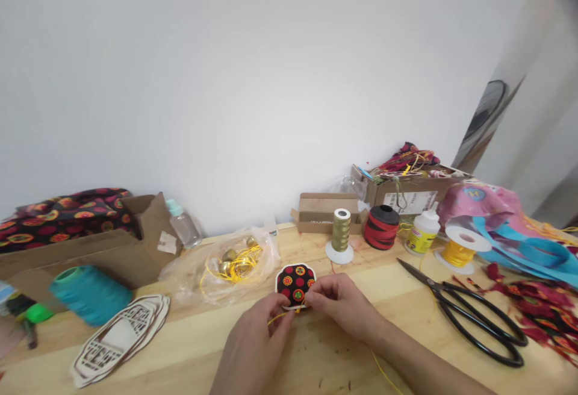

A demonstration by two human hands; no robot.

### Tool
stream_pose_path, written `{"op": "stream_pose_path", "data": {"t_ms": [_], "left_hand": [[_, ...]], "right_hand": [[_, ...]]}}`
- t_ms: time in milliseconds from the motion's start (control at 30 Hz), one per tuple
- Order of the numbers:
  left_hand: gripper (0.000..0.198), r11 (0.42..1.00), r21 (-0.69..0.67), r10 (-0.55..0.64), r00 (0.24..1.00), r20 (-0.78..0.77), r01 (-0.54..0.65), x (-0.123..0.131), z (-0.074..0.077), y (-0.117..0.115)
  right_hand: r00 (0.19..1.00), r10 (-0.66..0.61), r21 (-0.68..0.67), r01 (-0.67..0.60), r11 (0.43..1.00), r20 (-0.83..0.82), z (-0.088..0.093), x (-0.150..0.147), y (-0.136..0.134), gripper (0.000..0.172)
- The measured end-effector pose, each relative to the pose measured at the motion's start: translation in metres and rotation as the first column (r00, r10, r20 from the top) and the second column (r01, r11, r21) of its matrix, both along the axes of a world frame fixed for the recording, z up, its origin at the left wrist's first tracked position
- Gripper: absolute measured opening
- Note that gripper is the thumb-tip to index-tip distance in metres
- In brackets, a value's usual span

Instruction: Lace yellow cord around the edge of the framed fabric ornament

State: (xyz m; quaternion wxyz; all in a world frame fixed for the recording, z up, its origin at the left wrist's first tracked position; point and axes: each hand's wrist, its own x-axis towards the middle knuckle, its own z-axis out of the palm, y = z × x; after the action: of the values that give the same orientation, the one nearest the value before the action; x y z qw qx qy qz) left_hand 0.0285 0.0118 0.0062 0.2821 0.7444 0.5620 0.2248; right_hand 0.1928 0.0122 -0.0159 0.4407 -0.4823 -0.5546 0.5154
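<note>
A small scalloped plaque (295,284), pale-edged and faced with black fabric in red and orange flower dots, lies on the wooden table in front of me. My left hand (259,338) is at its lower left, thumb and forefinger pinched on a thin yellow cord (274,319). At the lower right edge, my right hand (336,300) pinches the same cord where it meets the plaque. The cord's small knot or loop shows between the hands at the bottom rim. More yellow cord trails out beneath my right forearm.
Black-handled scissors (456,307) lie at right, near fabric scraps (542,311). Behind stand a gold thread spool (341,232), a red ribbon roll (382,227), a glue bottle (422,233) and a yellow cord spool (458,253). At left are a teal thread cone (90,294), cut-out wooden plates (112,344) and bagged bells (230,256).
</note>
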Motion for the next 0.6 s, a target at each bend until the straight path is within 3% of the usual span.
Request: {"op": "stream_pose_path", "data": {"t_ms": [267, 600], "left_hand": [[0.022, 0.985, 0.105, -0.107, 0.967, -0.231, 0.134, 0.007, 0.012, -0.009], [0.027, 0.990, 0.081, -0.096, 0.974, -0.204, 0.115, 0.007, 0.011, -0.010]], "right_hand": [[0.999, 0.030, 0.032, -0.029, 0.999, -0.035, 0.001, -0.005, -0.002, 0.021], [0.996, 0.016, 0.051, -0.011, 0.999, -0.093, 0.006, -0.005, -0.003, 0.022]]}}
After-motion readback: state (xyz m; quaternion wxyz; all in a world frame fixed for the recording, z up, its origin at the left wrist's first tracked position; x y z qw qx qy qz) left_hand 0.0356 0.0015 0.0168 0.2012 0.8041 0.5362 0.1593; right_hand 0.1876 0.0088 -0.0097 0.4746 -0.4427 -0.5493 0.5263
